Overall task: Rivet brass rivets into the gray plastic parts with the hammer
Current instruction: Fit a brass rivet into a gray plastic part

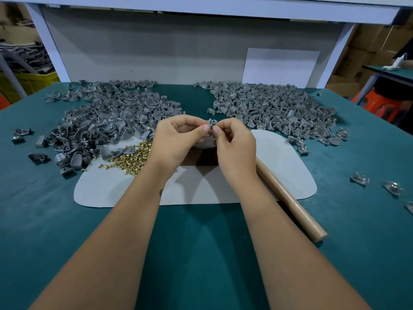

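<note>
Left hand and right hand pinch gray plastic part above pad, apparently seating rivet; hammer handle idle near right.

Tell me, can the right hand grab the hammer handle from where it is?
Probably yes. The hammer handle lies bare on the table just beside the right hand, with nothing on top of it. But that hand and the left hand are pinching a gray plastic part, so it must let go first.
</note>
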